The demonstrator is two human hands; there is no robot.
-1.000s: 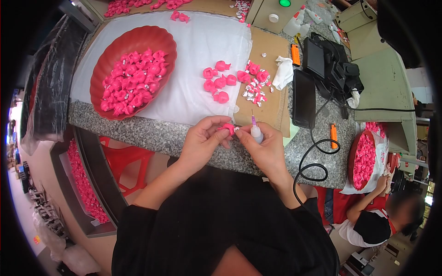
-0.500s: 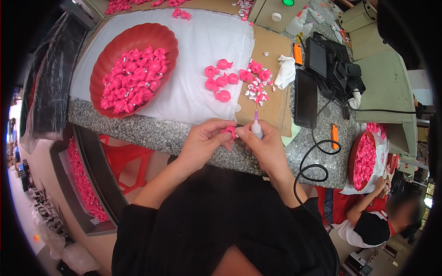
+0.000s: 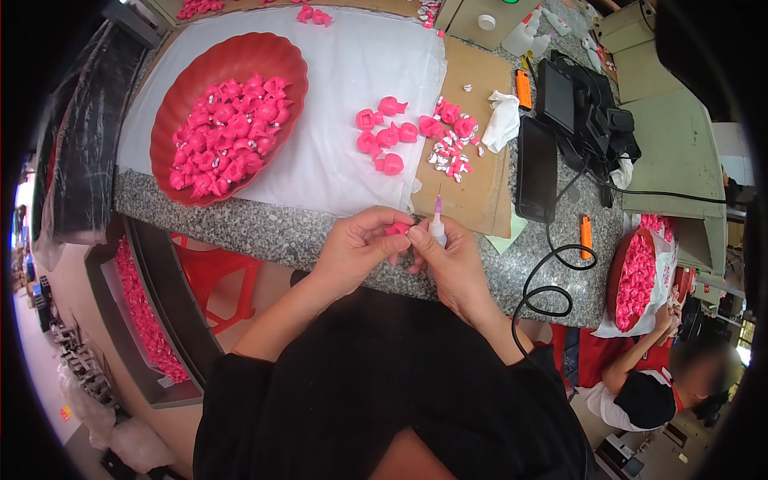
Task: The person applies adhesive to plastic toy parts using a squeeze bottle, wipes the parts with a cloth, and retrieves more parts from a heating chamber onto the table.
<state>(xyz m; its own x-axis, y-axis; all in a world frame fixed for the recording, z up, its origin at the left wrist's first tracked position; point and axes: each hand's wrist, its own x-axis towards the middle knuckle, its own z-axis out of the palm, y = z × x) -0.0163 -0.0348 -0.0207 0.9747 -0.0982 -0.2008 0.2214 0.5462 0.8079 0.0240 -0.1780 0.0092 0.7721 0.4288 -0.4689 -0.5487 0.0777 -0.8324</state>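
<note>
1 pink piece (image 3: 398,229), likely light, best side-pinched, held in left hand (image 3: 346,252) by bench's (image 3: 276,234) near edge; right hand (image 3: 458,268) holds bottle (image 3: 438,229).

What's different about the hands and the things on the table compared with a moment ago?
The right hand and its slim bottle moved slightly left, closer to the left hand and its pink piece. I see nothing let go. The red dish and loose pink pieces stayed put.

Pink piece (image 3: 397,229), needle-tipped bottle (image 3: 438,230), both held
</note>
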